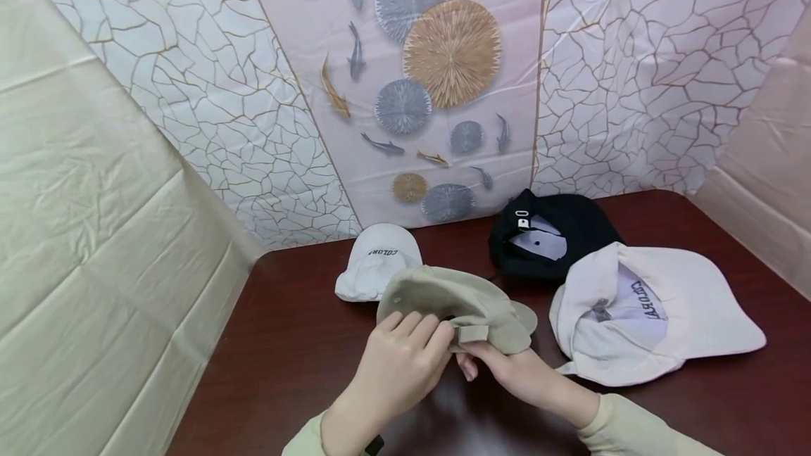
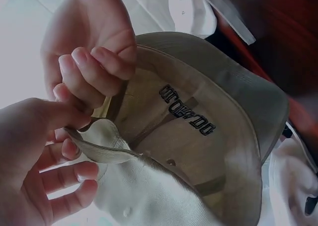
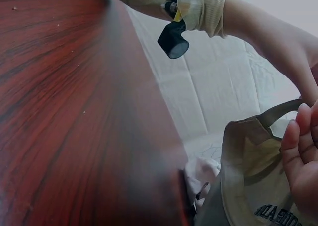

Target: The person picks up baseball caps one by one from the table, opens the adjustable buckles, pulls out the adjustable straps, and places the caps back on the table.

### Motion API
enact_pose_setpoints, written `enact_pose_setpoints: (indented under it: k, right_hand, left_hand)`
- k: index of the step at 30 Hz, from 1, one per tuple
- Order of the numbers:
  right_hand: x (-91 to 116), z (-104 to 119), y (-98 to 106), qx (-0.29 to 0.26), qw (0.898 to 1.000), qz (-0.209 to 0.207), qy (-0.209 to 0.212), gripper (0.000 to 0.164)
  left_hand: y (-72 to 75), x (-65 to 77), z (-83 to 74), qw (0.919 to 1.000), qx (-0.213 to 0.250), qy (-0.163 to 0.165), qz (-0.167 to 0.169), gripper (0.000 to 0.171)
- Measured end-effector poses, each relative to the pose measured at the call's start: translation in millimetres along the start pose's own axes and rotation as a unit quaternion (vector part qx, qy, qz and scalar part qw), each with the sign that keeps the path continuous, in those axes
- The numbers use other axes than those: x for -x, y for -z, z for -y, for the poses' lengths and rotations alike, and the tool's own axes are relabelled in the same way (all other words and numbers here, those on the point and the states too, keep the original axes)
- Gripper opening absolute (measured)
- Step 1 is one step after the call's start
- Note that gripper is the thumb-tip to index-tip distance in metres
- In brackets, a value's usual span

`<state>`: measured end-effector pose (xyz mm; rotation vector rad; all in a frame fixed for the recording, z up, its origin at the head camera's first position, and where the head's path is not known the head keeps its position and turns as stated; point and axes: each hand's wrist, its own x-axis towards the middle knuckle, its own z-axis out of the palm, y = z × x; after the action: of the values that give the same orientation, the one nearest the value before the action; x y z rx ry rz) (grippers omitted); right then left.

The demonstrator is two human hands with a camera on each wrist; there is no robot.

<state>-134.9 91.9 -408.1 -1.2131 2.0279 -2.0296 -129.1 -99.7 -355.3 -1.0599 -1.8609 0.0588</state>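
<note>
A khaki baseball cap [image 1: 437,287] is held up over the table with its back strap [image 1: 474,333] toward me. My left hand [image 1: 405,364] pinches the cap's back edge beside the strap, thumb and index finger on the fabric in the left wrist view. From the other side, my right hand [image 1: 519,375] grips the strap end, its fingers [image 2: 84,72] curled close to the left fingertips. Dark raised lettering [image 2: 186,112] shows inside the crown, and the brim [image 2: 248,92] points away from the hands. The fingers partly hide the strap's fastening.
A small white cap [image 1: 380,266] sits behind the khaki one, at the left. To the right lie a black cap [image 1: 570,231] and a larger cream cap [image 1: 652,315], both showing their insides. The dark red table [image 1: 272,371] meets hanging cloth [image 1: 190,90] at the back and sides.
</note>
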Motion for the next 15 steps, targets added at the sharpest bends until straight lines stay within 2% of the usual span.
enact_pose_setpoints:
  k: [4, 8, 11, 15]
  right_hand:
    - [1.1, 0.1, 2.1, 0.007, 1.000, 0.002, 0.020, 0.030]
    - [2.1, 2.9, 4.1, -0.002, 1.000, -0.007, 0.018, 0.030]
    - [2.9, 6.0, 8.9, -0.012, 1.000, -0.019, 0.019, 0.032]
    - [6.0, 10.1, 22.5, -0.025, 0.998, -0.031, 0.048, 0.034]
  left_hand:
    - [-1.2, 2.6, -1.1, 1.0000, -0.002, 0.001, 0.002, 0.022]
    - [-1.3, 9.4, 1.5, 0.9999, -0.004, 0.012, 0.007, 0.021]
    - [1.2, 18.8, 9.5, 0.9994, -0.003, 0.034, 0.009, 0.021]
    - [8.7, 35.4, 28.5, 0.9968, -0.013, 0.078, 0.008, 0.024]
